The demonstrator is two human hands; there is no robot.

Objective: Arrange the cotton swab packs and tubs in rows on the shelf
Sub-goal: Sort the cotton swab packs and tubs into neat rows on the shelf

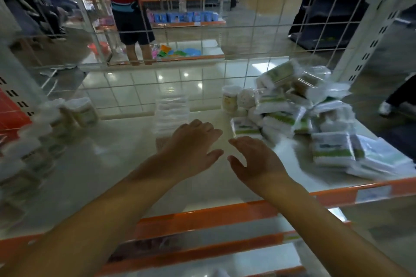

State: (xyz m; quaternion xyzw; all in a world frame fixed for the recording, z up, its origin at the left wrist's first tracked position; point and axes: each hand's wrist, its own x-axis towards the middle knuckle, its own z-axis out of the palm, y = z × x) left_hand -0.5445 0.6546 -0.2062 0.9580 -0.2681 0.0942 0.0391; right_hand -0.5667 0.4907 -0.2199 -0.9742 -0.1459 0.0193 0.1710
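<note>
Behind a wire grid, the pale shelf is carrying heaped cotton swab packs at right and tubs at left. Left hand and right hand are hovering mid-shelf, fingers relaxed, gripping nothing.

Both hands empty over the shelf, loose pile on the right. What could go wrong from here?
1. The pile of cotton swab packs is heaped loosely; pulling one from low down could slide the others.
2. The packs at the front right lie close to the shelf's orange front edge and could be knocked off.
3. The left hand and right hand hover open near the upright tub and the clear stack; a sweep might tip either.
</note>
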